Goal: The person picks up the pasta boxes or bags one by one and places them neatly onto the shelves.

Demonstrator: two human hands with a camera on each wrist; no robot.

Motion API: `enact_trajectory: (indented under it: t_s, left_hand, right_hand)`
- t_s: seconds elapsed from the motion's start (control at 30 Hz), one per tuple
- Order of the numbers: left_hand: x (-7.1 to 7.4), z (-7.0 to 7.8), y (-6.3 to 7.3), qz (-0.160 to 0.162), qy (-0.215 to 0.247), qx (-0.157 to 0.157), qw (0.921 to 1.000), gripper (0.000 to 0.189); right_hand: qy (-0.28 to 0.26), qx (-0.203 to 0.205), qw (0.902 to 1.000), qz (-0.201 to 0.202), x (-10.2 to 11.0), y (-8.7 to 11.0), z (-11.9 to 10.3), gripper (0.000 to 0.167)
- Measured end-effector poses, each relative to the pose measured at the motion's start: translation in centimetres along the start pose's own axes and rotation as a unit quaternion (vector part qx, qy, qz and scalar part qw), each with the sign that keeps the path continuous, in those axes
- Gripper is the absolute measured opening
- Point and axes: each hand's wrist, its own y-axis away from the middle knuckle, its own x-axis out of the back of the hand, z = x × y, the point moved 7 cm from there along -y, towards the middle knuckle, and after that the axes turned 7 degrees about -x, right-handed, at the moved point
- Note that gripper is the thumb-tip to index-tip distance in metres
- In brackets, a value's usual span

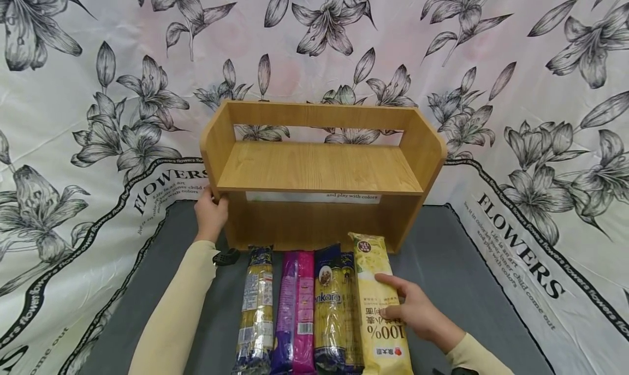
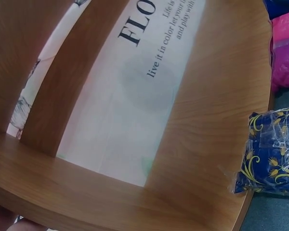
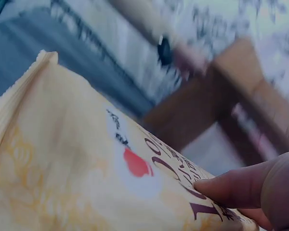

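A small two-tier wooden shelf (image 1: 319, 167) stands at the middle of the table. My left hand (image 1: 211, 214) grips the edge of its left side panel; in the left wrist view, fingertips (image 2: 26, 224) show beyond the panel edge. With thumb and fingers, my right hand (image 1: 417, 309) holds a yellow noodle packet (image 1: 375, 271), its top end by the shelf's lower right front. The right wrist view shows the thumb (image 3: 231, 190) against the packet's printed face. Left of it lie pasta packs: a blue-and-gold one (image 1: 329, 309), a pink-and-purple one (image 1: 297, 304) and a clear-and-gold one (image 1: 256, 309).
A grey cloth (image 1: 457, 266) covers the table under the packs. Behind the shelf hangs a white curtain with black flower drawings (image 1: 329, 20), its lettered border running along both sides of the table.
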Motion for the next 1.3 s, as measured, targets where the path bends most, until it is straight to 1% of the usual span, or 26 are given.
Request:
enact_trajectory:
  t_s: [0.1,0.23,0.37,0.43,0.5,0.67,0.83,0.97,1.07,1.17,1.3]
  left_hand:
    - [0.1,0.0,0.0,-0.001,-0.001,0.001,1.0000,0.039]
    - [0.3,-0.1,0.1,0.000,0.002,0.007,1.0000,0.040]
    - [0.5,-0.1,0.0,0.001,0.000,0.009,1.0000,0.040]
    - [0.5,-0.1,-0.1,0.005,-0.002,0.006,1.0000,0.040]
    - [0.5,0.0,-0.3,0.006,-0.001,0.001,1.0000,0.039]
    - [0.2,0.2,-0.4,-0.004,0.011,-0.009,0.9999,0.039]
    - [0.2,0.1,-0.2,-0.007,0.009,-0.006,0.9999,0.039]
    - [0.2,-0.1,-0.2,-0.008,0.007,-0.002,0.9999,0.039]
    - [0.2,-0.2,-0.3,-0.010,0.008,0.004,0.9999,0.039]
    - [0.1,-0.3,-0.2,-0.009,0.010,0.008,0.9999,0.039]
    - [0.0,-0.4,-0.3,-0.004,0.009,0.006,0.9999,0.039]
  right_hand:
    - [-0.001,0.025,0.9994,-0.026,-1.0,1.0,-3.3,0.088]
    - [-0.019,0.057,0.9959,-0.068,-2.3,2.2,-7.9,0.089]
    - [-0.028,0.083,0.9924,-0.087,-3.3,2.6,-12.5,0.088]
    - [-0.018,0.091,0.9923,-0.082,-3.7,2.1,-14.6,0.086]
    - [-0.004,0.093,0.9933,-0.068,-3.9,1.2,-16.6,0.084]
    - [0.018,0.075,0.9967,-0.027,-4.4,-2.3,-20.5,0.079]
    - [0.019,0.044,0.9987,0.015,-5.0,-6.1,-23.1,0.075]
    - [-0.006,0.019,0.9995,0.026,-5.5,-8.9,-24.3,0.073]
    - [-0.021,0.003,0.9992,0.035,-5.6,-10.6,-24.7,0.070]
    - [-0.022,-0.001,0.9987,0.046,-5.7,-12.1,-24.9,0.069]
    - [-0.032,0.000,0.9979,0.056,-5.6,-13.7,-24.7,0.071]
